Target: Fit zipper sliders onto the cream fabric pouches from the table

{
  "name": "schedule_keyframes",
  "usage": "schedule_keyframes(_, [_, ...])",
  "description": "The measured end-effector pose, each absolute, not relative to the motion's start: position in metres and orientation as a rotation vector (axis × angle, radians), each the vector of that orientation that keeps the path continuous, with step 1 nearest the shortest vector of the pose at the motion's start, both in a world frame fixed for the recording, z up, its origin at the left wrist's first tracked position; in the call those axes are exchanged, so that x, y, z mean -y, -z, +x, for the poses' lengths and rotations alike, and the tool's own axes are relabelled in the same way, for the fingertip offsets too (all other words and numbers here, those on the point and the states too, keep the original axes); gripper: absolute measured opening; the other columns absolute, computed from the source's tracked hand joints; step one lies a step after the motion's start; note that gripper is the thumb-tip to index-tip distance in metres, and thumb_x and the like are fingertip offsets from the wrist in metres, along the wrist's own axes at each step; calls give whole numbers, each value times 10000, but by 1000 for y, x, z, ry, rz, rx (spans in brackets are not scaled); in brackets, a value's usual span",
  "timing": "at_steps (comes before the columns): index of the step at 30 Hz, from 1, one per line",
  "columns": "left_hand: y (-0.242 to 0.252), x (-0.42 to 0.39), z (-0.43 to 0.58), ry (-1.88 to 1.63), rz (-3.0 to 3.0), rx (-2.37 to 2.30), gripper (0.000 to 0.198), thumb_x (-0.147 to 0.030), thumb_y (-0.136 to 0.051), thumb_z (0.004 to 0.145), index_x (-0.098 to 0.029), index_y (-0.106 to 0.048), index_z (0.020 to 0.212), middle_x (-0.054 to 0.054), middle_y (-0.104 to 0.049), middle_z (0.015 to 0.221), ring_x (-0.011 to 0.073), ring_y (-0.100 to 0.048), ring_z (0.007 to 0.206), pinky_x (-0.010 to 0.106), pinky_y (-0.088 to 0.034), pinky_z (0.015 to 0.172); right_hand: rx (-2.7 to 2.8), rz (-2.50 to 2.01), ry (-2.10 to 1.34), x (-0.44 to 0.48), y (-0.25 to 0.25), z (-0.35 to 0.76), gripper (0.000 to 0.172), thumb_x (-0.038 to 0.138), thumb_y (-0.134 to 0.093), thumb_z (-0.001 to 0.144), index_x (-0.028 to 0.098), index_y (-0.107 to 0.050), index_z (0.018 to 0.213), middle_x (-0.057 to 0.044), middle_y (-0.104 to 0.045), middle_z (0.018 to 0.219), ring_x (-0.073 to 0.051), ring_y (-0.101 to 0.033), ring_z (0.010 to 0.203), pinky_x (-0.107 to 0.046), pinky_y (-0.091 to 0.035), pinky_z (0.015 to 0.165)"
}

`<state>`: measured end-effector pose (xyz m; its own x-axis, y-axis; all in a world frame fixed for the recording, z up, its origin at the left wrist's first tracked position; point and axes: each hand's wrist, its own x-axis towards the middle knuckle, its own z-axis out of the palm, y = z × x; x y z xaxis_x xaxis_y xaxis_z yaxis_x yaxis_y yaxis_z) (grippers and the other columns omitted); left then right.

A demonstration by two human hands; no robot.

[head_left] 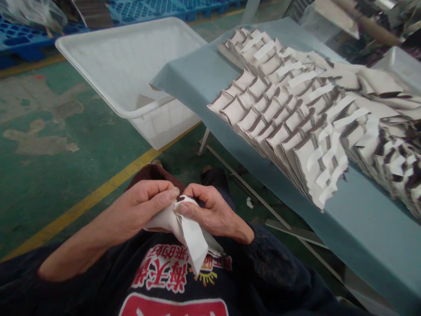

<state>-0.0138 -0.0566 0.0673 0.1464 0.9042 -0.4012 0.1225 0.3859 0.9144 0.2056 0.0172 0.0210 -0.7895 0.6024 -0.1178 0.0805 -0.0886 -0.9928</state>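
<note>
Close to my body, my left hand [153, 199] pinches the edge of a cream and brown fabric piece [166, 220]. My right hand [210, 213] grips the same piece, its thumb pressed on a white strip [194, 241] that hangs down over the apron. Both sets of fingertips meet at the fabric's upper edge, nearly touching each other. Part of the brown side [154, 173] shows behind the hands. Whether the strip is attached to the fabric is hidden under my right thumb.
To the right, a blue-grey covered table [197, 90] carries stacked cream pieces with dark edges [269, 109] and white strips. A white plastic tub [108, 66] stands beyond its left end. Blue pallets [138, 11] lie at the back. Metal table legs [243, 180] are near my feet.
</note>
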Motion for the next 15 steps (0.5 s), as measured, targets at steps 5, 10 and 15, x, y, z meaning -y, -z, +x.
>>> schedule_keyframes(5, [-67, 59, -14, -750, 1024, -1302, 623, -726, -925, 980, -237, -637, 723, -74, -472, 623, 107, -364, 533, 174, -285, 432, 1890, -747, -1870, -13, -21, 206, 576, 773, -862, 1059, 278, -625, 882, 42, -568, 734, -159, -432, 661, -330, -370, 607])
schedule_keyframes(10, [-64, 61, -9, -745, 867, -1342, 651, -787, -1003, 876, -208, -715, 807, -37, -589, 701, 124, -456, 606, 175, -393, 494, 1999, -799, -1666, -5, -21, 208, 323, 521, -729, 1099, 301, -579, 917, 25, -550, 750, -199, -476, 687, -364, -365, 675])
schedule_keyframes(15, [-60, 62, -7, -762, 884, -1358, 658, -819, -970, 909, -198, -758, 866, -29, -603, 728, 129, -455, 622, 188, -397, 509, 2024, -915, -1524, 2, -21, 203, 267, 466, -677, 1058, 307, -540, 894, 29, -523, 731, -200, -476, 677, -370, -371, 668])
